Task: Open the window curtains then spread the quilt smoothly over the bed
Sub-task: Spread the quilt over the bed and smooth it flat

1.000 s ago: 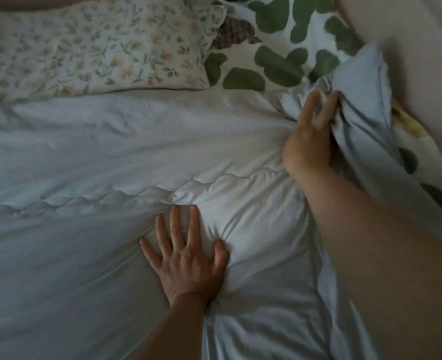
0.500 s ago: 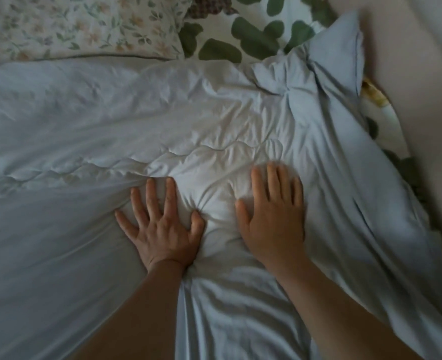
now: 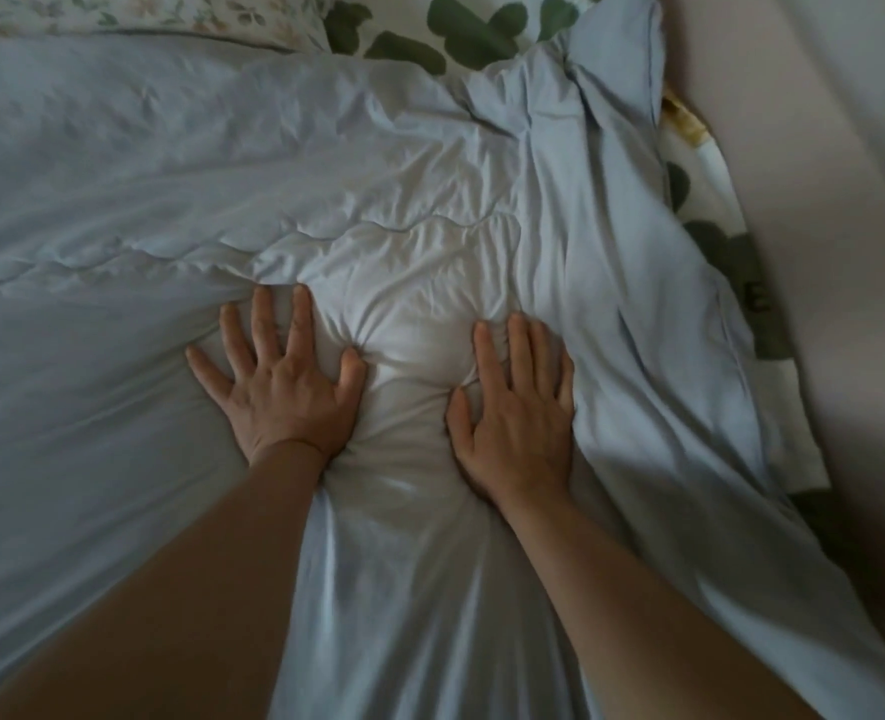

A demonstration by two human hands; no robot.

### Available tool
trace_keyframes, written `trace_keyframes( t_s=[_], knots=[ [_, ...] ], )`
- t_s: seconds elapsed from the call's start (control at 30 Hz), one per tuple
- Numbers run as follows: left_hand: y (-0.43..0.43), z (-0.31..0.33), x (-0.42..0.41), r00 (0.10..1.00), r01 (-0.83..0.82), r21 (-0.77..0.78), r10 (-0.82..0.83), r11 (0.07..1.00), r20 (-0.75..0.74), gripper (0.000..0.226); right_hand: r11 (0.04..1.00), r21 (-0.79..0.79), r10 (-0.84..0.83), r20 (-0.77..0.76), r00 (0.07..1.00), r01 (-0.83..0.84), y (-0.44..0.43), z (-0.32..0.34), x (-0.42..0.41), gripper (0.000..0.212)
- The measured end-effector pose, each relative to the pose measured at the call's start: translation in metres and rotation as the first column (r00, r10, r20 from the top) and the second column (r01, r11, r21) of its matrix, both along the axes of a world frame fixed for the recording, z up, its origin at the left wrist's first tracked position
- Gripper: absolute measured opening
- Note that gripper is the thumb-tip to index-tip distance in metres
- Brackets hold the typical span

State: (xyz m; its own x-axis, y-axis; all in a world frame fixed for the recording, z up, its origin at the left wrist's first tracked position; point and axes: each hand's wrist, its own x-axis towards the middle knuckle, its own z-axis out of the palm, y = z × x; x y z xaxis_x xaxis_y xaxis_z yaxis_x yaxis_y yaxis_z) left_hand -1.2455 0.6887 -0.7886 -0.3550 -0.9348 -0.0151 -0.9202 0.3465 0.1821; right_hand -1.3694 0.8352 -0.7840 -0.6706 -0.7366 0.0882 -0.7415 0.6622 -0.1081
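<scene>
A pale blue quilt [image 3: 118,210] covers the bed and fills most of the view. It is wrinkled in the middle and bunched in folds along its right edge. My left hand [image 3: 279,387] presses flat on the quilt with fingers spread. My right hand [image 3: 518,413] presses flat beside it, fingers straight, a puffed ridge of quilt between the two. The quilt's top right corner [image 3: 617,49] lies crumpled near the wall. No curtain is in view.
A floral pillow [image 3: 133,10] lies at the top left. A white sheet with green blotches [image 3: 461,28] shows at the head of the bed and along the right side. A pale wall [image 3: 819,200] borders the bed on the right.
My right hand let go of the quilt's top right corner and came down flat on the quilt beside my left hand. The view has shifted slightly toward the foot of the bed.
</scene>
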Motion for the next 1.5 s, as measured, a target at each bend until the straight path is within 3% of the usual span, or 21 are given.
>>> trace_keyframes(
  t_s=[0.1,0.17,0.27,0.5,0.6,0.7,0.77,0.83,1.03,1.1,1.13,1.17,1.23,1.37,1.5],
  knots=[
    [0.029,0.014,-0.007,0.995,-0.037,0.039,0.041,0.999,-0.09,0.074,1.0,-0.002,0.01,-0.003,1.0,-0.01,-0.002,0.0,-0.002,0.067],
    [0.068,0.023,-0.011,0.987,0.06,0.057,-0.051,0.997,-0.15,0.074,1.0,-0.014,0.003,0.008,1.0,-0.003,-0.002,-0.001,-0.004,0.067],
    [0.116,0.016,-0.004,0.978,0.194,0.006,-0.192,0.981,-0.084,0.067,0.998,-0.069,0.014,0.024,1.0,-0.012,0.0,-0.002,-0.003,0.066],
    [0.115,0.001,-0.008,0.991,0.131,-0.02,-0.132,0.991,-0.028,0.068,0.99,-0.14,0.04,0.046,0.998,-0.033,-0.001,-0.002,-0.004,0.058],
    [0.113,0.0,-0.01,0.992,0.123,-0.038,-0.124,0.992,-0.029,0.066,0.936,-0.351,0.042,0.005,0.999,-0.037,-0.006,0.014,-0.017,0.042],
    [0.111,-0.001,-0.012,0.993,0.117,-0.051,-0.118,0.992,-0.029,0.066,0.878,-0.475,-0.143,-0.131,0.981,0.065,-0.015,0.051,-0.058,0.031],
    [0.112,-0.001,-0.011,0.992,0.121,-0.053,-0.122,0.991,-0.028,0.066,0.878,-0.425,-0.296,-0.116,0.948,0.222,-0.021,0.079,-0.089,0.027],
    [0.112,-0.001,-0.011,0.992,0.119,-0.06,-0.121,0.991,-0.036,0.066,0.897,-0.292,-0.347,-0.002,0.938,0.331,-0.023,0.096,-0.112,0.029],
    [0.112,0.0,-0.011,0.991,0.123,-0.064,-0.126,0.99,-0.045,0.067,0.967,-0.067,-0.217,0.299,0.929,0.247,-0.025,0.115,-0.127,0.033],
    [0.112,0.0,-0.011,0.991,0.12,-0.068,-0.123,0.99,-0.049,0.067,0.979,-0.128,-0.134,0.168,0.977,0.156,-0.025,0.123,-0.123,0.031],
    [0.112,0.0,-0.011,0.991,0.121,-0.068,-0.124,0.99,-0.049,0.067,0.976,-0.191,-0.104,-0.007,0.995,0.1,-0.021,0.128,-0.124,0.033],
    [0.112,-0.001,-0.01,0.991,0.124,-0.067,-0.128,0.99,-0.05,0.067,0.964,-0.259,-0.099,-0.166,0.981,0.054,-0.017,0.131,-0.13,0.039],
    [0.112,-0.001,-0.01,0.989,0.129,-0.074,-0.134,0.989,-0.069,0.067,0.958,-0.282,-0.15,-0.321,0.935,0.056,-0.004,0.13,-0.15,0.048],
    [0.113,0.0,-0.011,0.988,0.131,-0.082,-0.137,0.988,-0.072,0.066,0.977,-0.155,-0.208,-0.514,0.832,0.148,0.01,0.095,-0.175,0.036],
    [0.112,0.0,-0.011,0.988,0.138,-0.071,-0.142,0.988,-0.055,0.066,0.99,-0.093,-0.137,-0.476,0.869,0.105,-0.012,0.089,-0.147,0.05]
  ],
)
